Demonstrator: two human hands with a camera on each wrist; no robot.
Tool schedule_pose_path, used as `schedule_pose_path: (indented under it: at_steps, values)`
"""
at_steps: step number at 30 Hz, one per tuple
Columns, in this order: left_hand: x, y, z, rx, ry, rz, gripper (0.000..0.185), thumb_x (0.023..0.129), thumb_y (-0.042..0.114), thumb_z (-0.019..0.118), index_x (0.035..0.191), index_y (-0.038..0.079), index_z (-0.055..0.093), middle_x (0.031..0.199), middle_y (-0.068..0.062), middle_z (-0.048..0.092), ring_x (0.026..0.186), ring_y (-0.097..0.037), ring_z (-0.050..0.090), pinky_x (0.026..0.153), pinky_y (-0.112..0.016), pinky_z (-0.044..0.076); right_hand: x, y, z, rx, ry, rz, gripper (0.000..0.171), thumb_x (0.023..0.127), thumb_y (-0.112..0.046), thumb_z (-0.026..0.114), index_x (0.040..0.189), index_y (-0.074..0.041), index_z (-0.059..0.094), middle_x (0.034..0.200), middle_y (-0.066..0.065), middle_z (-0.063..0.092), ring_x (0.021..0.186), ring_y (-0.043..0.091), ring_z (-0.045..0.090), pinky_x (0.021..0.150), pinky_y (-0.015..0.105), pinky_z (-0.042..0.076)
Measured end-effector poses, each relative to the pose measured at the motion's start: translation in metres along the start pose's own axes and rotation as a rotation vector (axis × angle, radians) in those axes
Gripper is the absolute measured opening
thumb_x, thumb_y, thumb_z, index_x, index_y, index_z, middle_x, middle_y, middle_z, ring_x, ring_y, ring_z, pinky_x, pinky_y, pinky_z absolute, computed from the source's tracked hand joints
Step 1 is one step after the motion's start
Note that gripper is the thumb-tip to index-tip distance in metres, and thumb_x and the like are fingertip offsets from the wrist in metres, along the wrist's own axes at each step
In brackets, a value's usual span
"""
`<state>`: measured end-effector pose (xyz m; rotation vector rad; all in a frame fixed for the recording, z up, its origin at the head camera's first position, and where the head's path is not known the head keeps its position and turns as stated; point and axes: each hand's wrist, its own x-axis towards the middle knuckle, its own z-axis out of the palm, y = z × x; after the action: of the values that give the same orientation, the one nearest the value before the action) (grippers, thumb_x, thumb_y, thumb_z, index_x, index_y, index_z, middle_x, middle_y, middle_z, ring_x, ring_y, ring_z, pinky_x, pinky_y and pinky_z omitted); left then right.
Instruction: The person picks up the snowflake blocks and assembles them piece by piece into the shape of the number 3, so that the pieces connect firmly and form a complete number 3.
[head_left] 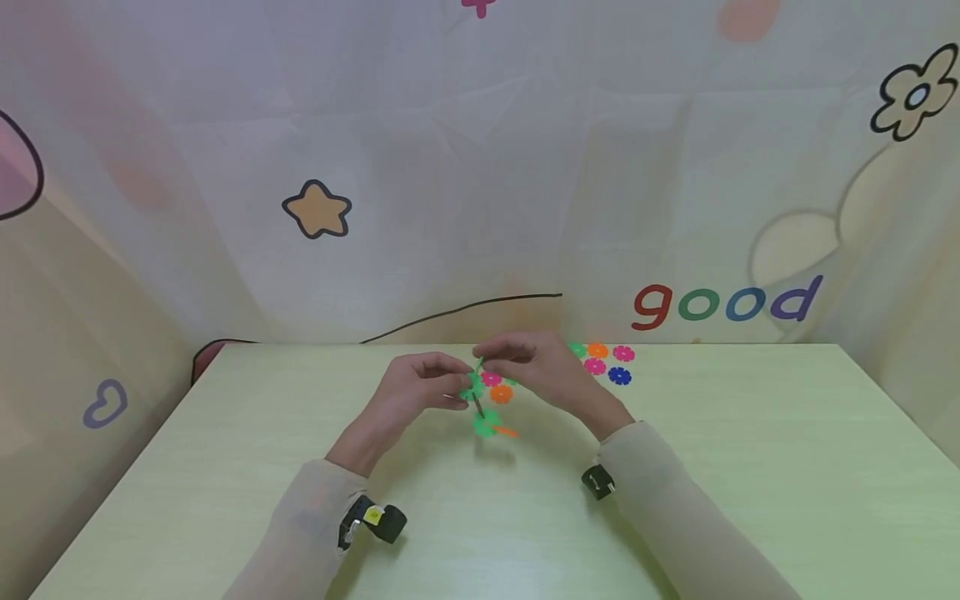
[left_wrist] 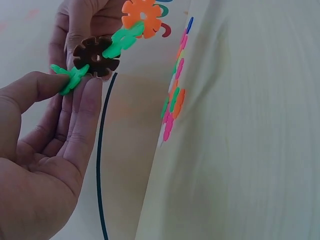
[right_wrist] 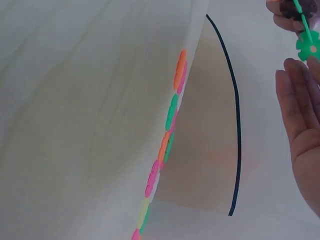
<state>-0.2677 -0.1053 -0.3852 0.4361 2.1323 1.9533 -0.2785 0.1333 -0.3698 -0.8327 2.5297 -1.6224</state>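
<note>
A short chain of interlocking snowflake discs hangs above the table, with green, brown, green and orange discs joined edge to edge. My left hand (head_left: pixel 420 383) pinches the chain near its upper end. In the left wrist view its thumb lies on a green disc (left_wrist: pixel 75 78), with a finger under the brown disc (left_wrist: pixel 95 59). The lower green disc (head_left: pixel 486 423) and the orange disc (left_wrist: pixel 142 18) hang free of the fingers. My right hand (head_left: pixel 543 367) pinches a green disc at the top of the chain, seen from the side in the head view.
Loose discs in several colours lie on the table (head_left: pixel 750 467) by its back edge, including an orange disc (head_left: pixel 501 394) behind the chain and a blue disc (head_left: pixel 619 376) to the right. A printed curtain (head_left: pixel 450 208) stands behind the table.
</note>
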Motion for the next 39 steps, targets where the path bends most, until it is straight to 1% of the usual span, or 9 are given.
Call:
schedule_pose_path:
  at_steps: [3, 8, 12, 16, 19, 22, 27, 33, 39]
  values:
    - [0.000, 0.001, -0.002, 0.018, 0.007, -0.009, 0.021, 0.100, 0.009, 0.072, 0.116, -0.005, 0.074, 0.109, -0.015, 0.075, 0.089, -0.029, 0.078, 0.096, -0.040, 0.061, 0.002, 0.006, -0.004, -0.044, -0.005, 0.044, 0.029, 0.101, -0.013, 0.074, 0.129, -0.004, 0.074, 0.122, 0.010, 0.076, 0.113, 0.029, 0.072, 0.096, 0.042, 0.061]
    - [0.000, 0.002, -0.004, 0.043, 0.020, -0.020, 0.019, 0.101, 0.010, 0.072, 0.116, -0.001, 0.076, 0.109, -0.013, 0.076, 0.090, -0.028, 0.078, 0.098, -0.040, 0.060, 0.007, 0.017, -0.011, -0.114, -0.021, 0.096, 0.025, 0.101, -0.010, 0.075, 0.124, -0.002, 0.075, 0.118, 0.010, 0.076, 0.113, 0.028, 0.070, 0.098, 0.044, 0.060]
    - [0.000, 0.002, -0.004, 0.045, 0.026, -0.016, 0.018, 0.100, 0.010, 0.072, 0.115, 0.001, 0.077, 0.109, -0.012, 0.076, 0.091, -0.029, 0.079, 0.100, -0.040, 0.059, 0.012, 0.022, -0.014, -0.165, -0.083, 0.122, 0.022, 0.101, -0.008, 0.074, 0.121, 0.000, 0.075, 0.115, 0.009, 0.077, 0.112, 0.029, 0.070, 0.100, 0.044, 0.059]
    - [0.000, 0.000, -0.004, 0.045, 0.019, -0.005, 0.019, 0.101, 0.009, 0.072, 0.116, -0.001, 0.076, 0.107, -0.013, 0.076, 0.090, -0.029, 0.079, 0.100, -0.041, 0.059, 0.021, 0.028, -0.016, -0.213, -0.144, 0.143, 0.021, 0.100, -0.008, 0.074, 0.119, -0.001, 0.076, 0.114, 0.007, 0.076, 0.110, 0.027, 0.070, 0.099, 0.043, 0.059]
    - [0.000, -0.001, -0.004, 0.045, 0.015, 0.001, 0.019, 0.100, 0.009, 0.072, 0.116, -0.002, 0.076, 0.106, -0.013, 0.076, 0.090, -0.029, 0.079, 0.100, -0.041, 0.059, 0.026, 0.034, -0.017, -0.238, -0.176, 0.141, 0.019, 0.098, -0.008, 0.077, 0.116, -0.002, 0.077, 0.110, 0.004, 0.076, 0.105, 0.025, 0.070, 0.095, 0.040, 0.061]
    - [0.000, -0.001, -0.004, 0.039, 0.014, 0.002, 0.019, 0.100, 0.008, 0.072, 0.116, -0.001, 0.076, 0.107, -0.013, 0.076, 0.091, -0.032, 0.079, 0.101, -0.041, 0.059, 0.029, 0.039, -0.019, -0.230, -0.225, 0.143, 0.017, 0.096, -0.006, 0.079, 0.112, -0.002, 0.078, 0.106, 0.003, 0.076, 0.100, 0.023, 0.070, 0.091, 0.038, 0.062]
    - [0.000, 0.000, -0.003, 0.034, 0.011, 0.009, 0.018, 0.100, 0.008, 0.072, 0.115, -0.001, 0.076, 0.107, -0.013, 0.076, 0.091, -0.033, 0.079, 0.100, -0.041, 0.059, 0.032, 0.044, -0.019, -0.241, -0.301, 0.176, 0.017, 0.094, -0.005, 0.081, 0.111, -0.005, 0.079, 0.104, 0.001, 0.076, 0.098, 0.021, 0.069, 0.090, 0.036, 0.061]
    - [-0.001, 0.000, -0.002, 0.032, 0.011, 0.009, 0.018, 0.100, 0.007, 0.072, 0.115, -0.003, 0.075, 0.106, -0.013, 0.076, 0.089, -0.028, 0.079, 0.097, -0.040, 0.061, 0.035, 0.046, -0.015, -0.328, -0.336, 0.176, 0.017, 0.090, -0.008, 0.086, 0.106, -0.009, 0.080, 0.102, -0.002, 0.075, 0.097, 0.018, 0.068, 0.094, 0.035, 0.059]
    - [0.000, -0.002, -0.001, 0.019, 0.010, 0.011, 0.019, 0.099, 0.006, 0.072, 0.115, -0.005, 0.075, 0.104, -0.013, 0.076, 0.088, -0.028, 0.078, 0.094, -0.040, 0.062, 0.034, 0.045, -0.014, -0.387, -0.362, 0.158, 0.016, 0.091, -0.012, 0.086, 0.105, -0.011, 0.079, 0.101, -0.005, 0.074, 0.096, 0.017, 0.066, 0.094, 0.034, 0.058]
